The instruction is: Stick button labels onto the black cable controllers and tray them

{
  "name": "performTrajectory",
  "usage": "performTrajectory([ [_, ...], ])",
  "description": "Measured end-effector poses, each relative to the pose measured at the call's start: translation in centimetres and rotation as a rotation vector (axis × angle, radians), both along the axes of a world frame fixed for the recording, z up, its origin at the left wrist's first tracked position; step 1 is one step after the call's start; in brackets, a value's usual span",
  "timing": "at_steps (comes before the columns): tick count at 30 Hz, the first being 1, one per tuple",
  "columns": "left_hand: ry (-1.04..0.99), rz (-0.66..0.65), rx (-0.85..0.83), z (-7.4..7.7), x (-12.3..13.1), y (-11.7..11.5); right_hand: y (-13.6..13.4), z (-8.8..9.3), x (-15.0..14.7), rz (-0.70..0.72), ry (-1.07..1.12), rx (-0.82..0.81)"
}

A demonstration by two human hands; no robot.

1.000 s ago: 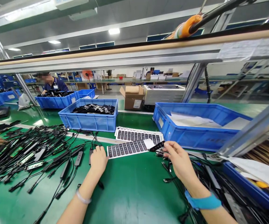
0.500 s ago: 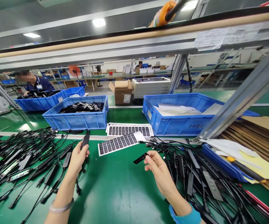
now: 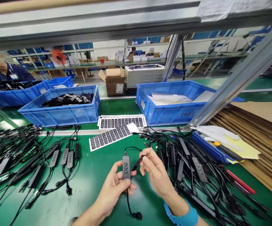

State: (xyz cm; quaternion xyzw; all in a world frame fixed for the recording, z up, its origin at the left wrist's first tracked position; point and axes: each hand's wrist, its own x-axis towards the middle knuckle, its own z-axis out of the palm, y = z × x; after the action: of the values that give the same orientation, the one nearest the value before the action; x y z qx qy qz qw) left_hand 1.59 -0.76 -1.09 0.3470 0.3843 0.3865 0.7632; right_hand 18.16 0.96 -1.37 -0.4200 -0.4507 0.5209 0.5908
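Observation:
My left hand (image 3: pixel 112 191) lies palm up, holding a black inline cable module (image 3: pixel 126 167) upright, with its thin cord trailing above and below. My right hand (image 3: pixel 156 175) pinches a small black strip (image 3: pixel 138 163) between thumb and fingers, close beside the module and not visibly touching it. Two sheets of dark key-pattern labels (image 3: pixel 110 138) lie on the green bench beyond my hands. Tangled black cable modules (image 3: pixel 185 160) spread under my right hand, and another heap (image 3: pixel 20 160) lies to the left.
Blue crates (image 3: pixel 60 108) stand along the bench's far side, one holding black parts, another (image 3: pixel 171 100) holding paper. A shallow blue tray (image 3: pixel 209 147) sits right, beside stacked cardboard (image 3: pixel 251 141). A slanted aluminium beam (image 3: pixel 242 72) crosses above. A co-worker (image 3: pixel 6 70) sits far left.
My left hand has risen from the bench and turned palm up with the module. My right hand has moved in beside it with the strip. The view has tilted further down.

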Motion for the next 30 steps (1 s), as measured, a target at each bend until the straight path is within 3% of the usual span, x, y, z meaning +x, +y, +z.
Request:
performTrajectory([
  [5, -0.004, -0.111, 0.035, 0.2, -0.4, -0.1, -0.3, 0.9, -0.6, 0.098, -0.057, -0.081],
  [10, -0.055, -0.156, 0.024, 0.3, -0.6, -0.2, -0.5, 1.4, -0.9, 0.078, -0.11, -0.128],
  [30, 0.011, -0.168, 0.058, 0.7, -0.4, -0.4, -0.6, 1.4, -0.9, 0.12, -0.058, -0.219],
])
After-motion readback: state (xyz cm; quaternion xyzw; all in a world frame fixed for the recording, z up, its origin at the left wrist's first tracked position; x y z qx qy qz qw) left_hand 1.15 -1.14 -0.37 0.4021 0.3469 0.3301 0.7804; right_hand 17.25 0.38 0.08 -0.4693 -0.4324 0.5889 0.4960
